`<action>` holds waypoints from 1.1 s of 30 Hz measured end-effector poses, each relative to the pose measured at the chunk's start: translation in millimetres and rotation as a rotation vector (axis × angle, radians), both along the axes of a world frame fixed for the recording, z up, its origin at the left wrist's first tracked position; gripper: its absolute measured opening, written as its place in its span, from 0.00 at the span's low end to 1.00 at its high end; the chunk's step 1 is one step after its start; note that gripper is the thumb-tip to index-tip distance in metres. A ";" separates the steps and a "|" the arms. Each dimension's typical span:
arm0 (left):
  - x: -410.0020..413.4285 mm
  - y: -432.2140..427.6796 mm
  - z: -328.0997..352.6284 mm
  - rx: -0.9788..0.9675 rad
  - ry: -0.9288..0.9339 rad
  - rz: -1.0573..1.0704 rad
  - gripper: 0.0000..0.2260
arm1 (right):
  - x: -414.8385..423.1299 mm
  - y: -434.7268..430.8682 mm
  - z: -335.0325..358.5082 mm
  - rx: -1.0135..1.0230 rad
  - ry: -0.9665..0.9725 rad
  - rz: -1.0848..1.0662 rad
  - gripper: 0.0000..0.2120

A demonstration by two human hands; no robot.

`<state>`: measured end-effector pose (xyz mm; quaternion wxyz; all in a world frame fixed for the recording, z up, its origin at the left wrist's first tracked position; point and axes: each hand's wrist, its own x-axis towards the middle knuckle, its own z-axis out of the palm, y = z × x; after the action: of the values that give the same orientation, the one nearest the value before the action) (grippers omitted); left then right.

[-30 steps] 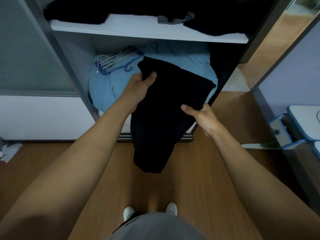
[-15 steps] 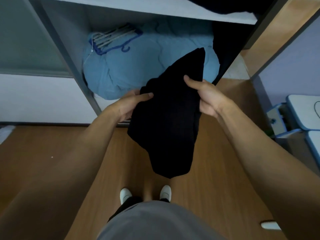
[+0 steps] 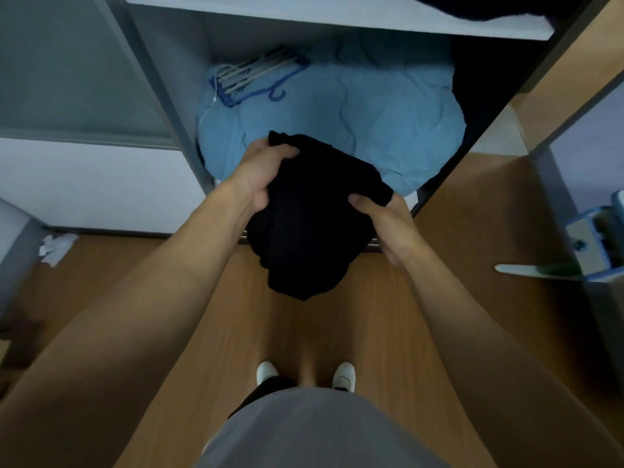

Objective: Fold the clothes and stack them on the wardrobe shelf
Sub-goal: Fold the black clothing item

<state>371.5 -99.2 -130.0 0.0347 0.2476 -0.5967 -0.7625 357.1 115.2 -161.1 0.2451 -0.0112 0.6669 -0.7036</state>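
Wooden floor (image 3: 287, 332) runs up to an open wardrobe, where blue bedding (image 3: 371, 123) fills the lower compartment. Just in front of that bedding, the left hand (image 3: 260, 177) has its fingers (image 3: 287, 152) curled over the far corner of a black garment (image 3: 310, 224), gripping it. The right hand (image 3: 388, 224) pinches the right edge, thumb on top, its other fingers hidden under the cloth. The garment hangs bunched and only partly folded between both hands. Its long axis runs from the bedding's front edge back toward the person, and its loose end droops over the floor. Hangers (image 3: 256, 76) lie on the bedding's far left. The wardrobe shelf (image 3: 337, 15) sits above the bedding, up and forward of both hands. The left hand is nearer it, so a lift would likely lead from that side.
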 end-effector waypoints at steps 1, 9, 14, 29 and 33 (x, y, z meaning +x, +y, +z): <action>3.0 -6.7 -1.8 -0.030 -0.009 0.014 0.05 | -0.5 -8.2 0.2 0.003 0.009 -0.039 0.14; 59.0 -79.9 -75.9 0.285 -0.152 -0.031 0.17 | -10.8 -56.5 16.6 -0.098 -0.108 -0.094 0.15; 80.4 -77.0 -121.4 0.458 -0.244 -0.170 0.30 | -8.9 -78.2 17.5 -0.101 -0.168 -0.122 0.14; 43.2 -140.7 -73.0 -0.661 -0.056 -0.539 0.54 | -29.2 -140.9 10.9 0.359 -0.049 -0.136 0.31; 24.4 -153.5 -52.2 -1.009 -0.080 -0.605 0.28 | -41.9 -153.1 25.1 0.483 0.096 0.080 0.22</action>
<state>395.9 -252.6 -182.3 -0.0934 0.0480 -0.9307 -0.3505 315.2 -37.9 -136.0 0.2362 -0.0121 0.8258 -0.5120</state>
